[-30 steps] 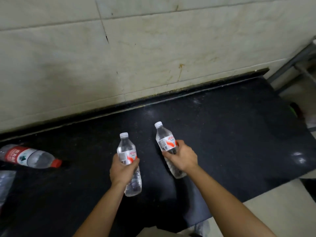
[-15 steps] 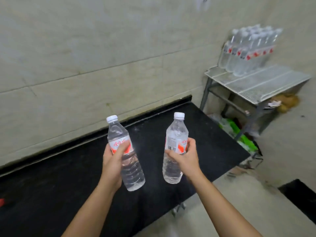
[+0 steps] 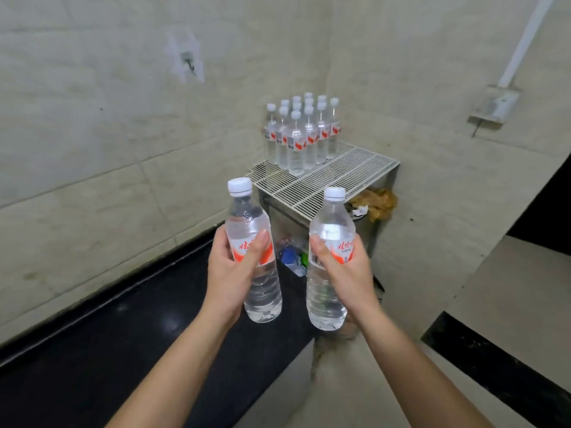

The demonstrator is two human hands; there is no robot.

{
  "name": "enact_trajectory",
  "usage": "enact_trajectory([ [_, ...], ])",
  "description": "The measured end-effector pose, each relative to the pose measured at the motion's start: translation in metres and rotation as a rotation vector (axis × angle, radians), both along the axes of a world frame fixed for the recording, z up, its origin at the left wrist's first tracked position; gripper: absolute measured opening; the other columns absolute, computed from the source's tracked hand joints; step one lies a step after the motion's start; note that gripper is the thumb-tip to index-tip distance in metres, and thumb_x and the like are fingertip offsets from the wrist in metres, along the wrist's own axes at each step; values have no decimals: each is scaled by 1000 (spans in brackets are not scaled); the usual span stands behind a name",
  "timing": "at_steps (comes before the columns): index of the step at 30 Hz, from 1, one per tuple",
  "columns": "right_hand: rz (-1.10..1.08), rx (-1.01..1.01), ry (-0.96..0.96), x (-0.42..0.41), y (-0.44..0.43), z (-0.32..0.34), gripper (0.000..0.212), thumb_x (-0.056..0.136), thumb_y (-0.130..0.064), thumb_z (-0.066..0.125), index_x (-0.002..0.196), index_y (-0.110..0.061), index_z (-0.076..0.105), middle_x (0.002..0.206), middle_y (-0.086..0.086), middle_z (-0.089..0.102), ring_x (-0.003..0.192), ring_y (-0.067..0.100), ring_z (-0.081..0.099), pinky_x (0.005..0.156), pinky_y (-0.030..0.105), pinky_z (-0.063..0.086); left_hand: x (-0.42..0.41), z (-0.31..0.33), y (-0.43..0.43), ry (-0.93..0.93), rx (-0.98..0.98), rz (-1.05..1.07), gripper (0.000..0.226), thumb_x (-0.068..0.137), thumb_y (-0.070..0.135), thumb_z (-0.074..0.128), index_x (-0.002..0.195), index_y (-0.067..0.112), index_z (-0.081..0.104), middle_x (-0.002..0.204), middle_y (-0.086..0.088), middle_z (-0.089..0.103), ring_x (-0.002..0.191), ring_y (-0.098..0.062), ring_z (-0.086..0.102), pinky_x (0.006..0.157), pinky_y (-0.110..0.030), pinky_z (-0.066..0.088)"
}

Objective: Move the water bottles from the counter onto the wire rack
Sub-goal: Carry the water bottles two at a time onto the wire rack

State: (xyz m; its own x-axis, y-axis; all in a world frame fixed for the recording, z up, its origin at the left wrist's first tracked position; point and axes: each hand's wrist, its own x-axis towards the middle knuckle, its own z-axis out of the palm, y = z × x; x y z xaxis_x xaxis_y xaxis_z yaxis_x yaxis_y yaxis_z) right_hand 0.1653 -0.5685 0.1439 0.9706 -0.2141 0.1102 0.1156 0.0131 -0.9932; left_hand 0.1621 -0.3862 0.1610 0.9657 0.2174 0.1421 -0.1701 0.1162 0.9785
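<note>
My left hand (image 3: 230, 273) grips a clear water bottle (image 3: 251, 222) with a white cap and red-and-white label, held upright above the black counter's (image 3: 129, 344) right end. My right hand (image 3: 347, 274) holds a second, matching water bottle (image 3: 329, 296) upright beside it, just past the counter's edge. Ahead in the corner stands the white wire rack (image 3: 346, 176). Several identical bottles (image 3: 301, 137) stand in a tight group on its back left part; the front and right of its top are bare.
Tiled walls meet behind the rack. Bags and litter (image 3: 292, 256) lie under the rack, and brown stuff (image 3: 375, 202) sits beside it. A pale ledge with a dark edge (image 3: 497, 307) juts in at the right. A wall box (image 3: 494, 106) hangs above it.
Both hands lifted their bottles off the counter and carried them right toward the rack. My view turned right, so the rack is now straight ahead and the red-capped bottle lying at the left is out of sight.
</note>
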Motion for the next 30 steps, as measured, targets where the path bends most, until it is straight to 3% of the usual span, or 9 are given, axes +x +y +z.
enact_trajectory([
  [3,-32,-25,-19,45,-33,-3,60,68,-60,82,117,-32,64,109,-7,75,101,13,71,91,39,56,49,1,-29,-28,-18,-74,48,76,36,81,115,14,63,98,2,73,85,-9,70,73,-23,55],
  [8,-69,-59,-33,133,-90,-1,52,73,-34,89,120,-26,66,108,-2,75,100,16,72,87,33,56,147,-7,-75,-70,-56,-103,57,72,24,86,120,7,60,103,-1,75,93,-14,71,81,-28,57],
  [11,-70,-152,-14,191,-115,15,59,65,-51,89,115,-30,66,105,-6,76,97,14,72,91,41,57,199,0,-102,-99,-54,-59,52,67,20,86,113,18,62,101,7,76,94,-10,71,83,-27,57],
  [18,-141,-222,-37,291,-150,37,89,50,-90,69,116,-31,63,100,-10,74,94,10,71,87,38,57,288,21,-125,-122,181,-35,52,75,21,86,123,23,67,113,10,75,105,-8,70,94,-37,57],
  [23,-29,-258,-66,354,-160,37,54,76,-70,67,113,-31,62,99,-14,72,91,1,68,80,29,51,325,17,-135,-72,209,20,60,68,35,84,125,25,67,114,12,75,105,-7,71,97,-44,56],
  [28,173,-259,-47,419,-170,26,39,84,-57,70,116,-39,59,106,-19,70,93,-3,67,80,24,52,358,0,-149,-24,222,144,55,73,30,84,125,24,68,115,12,75,107,-5,70,95,-45,57],
  [30,250,-234,-65,446,-173,15,41,82,-55,73,118,-39,59,109,-18,70,97,-5,67,87,27,55,373,-7,-156,6,243,208,49,76,25,84,123,25,68,112,13,75,104,-4,70,93,-43,58],
])
